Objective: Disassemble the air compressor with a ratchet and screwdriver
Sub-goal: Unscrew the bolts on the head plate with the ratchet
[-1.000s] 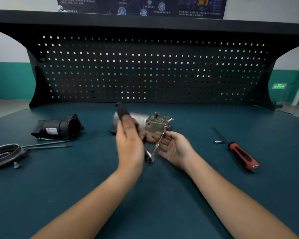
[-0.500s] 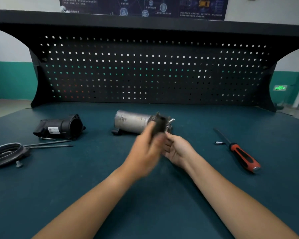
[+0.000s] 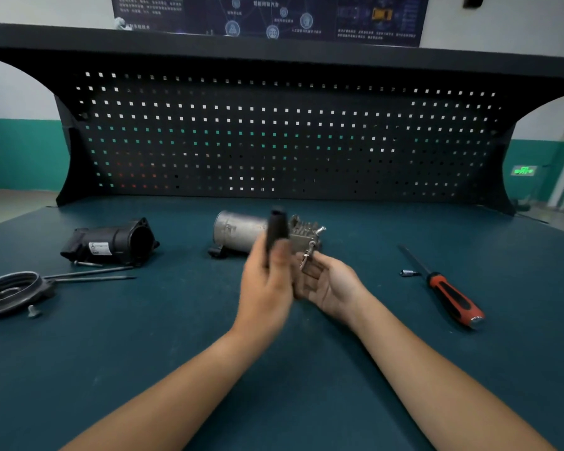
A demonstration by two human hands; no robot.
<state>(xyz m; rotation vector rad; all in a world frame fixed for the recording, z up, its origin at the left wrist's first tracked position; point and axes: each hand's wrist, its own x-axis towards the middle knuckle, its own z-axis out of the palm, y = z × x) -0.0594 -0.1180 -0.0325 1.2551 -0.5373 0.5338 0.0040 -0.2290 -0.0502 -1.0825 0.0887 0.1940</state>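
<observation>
The silver air compressor (image 3: 238,230) lies on its side at the middle of the bench, its finned head end to the right. My left hand (image 3: 264,288) grips the black ratchet handle (image 3: 276,227), which stands up in front of the compressor and is blurred. My right hand (image 3: 326,283), palm up, pinches the thin metal extension bar (image 3: 307,258) that runs up to the compressor head. A red and black screwdriver (image 3: 443,288) lies to the right.
A black plastic housing (image 3: 111,244) lies at the left. Near the left edge sits a round metal cover (image 3: 7,292) with two long bolts (image 3: 88,275) and a small screw (image 3: 33,310). A small socket bit (image 3: 409,272) lies by the screwdriver shaft. Black pegboard (image 3: 274,141) behind.
The ratchet handle in my left hand swung from left of the compressor to the right, and now stands in front of the head end. My right hand kept its hold on the extension.
</observation>
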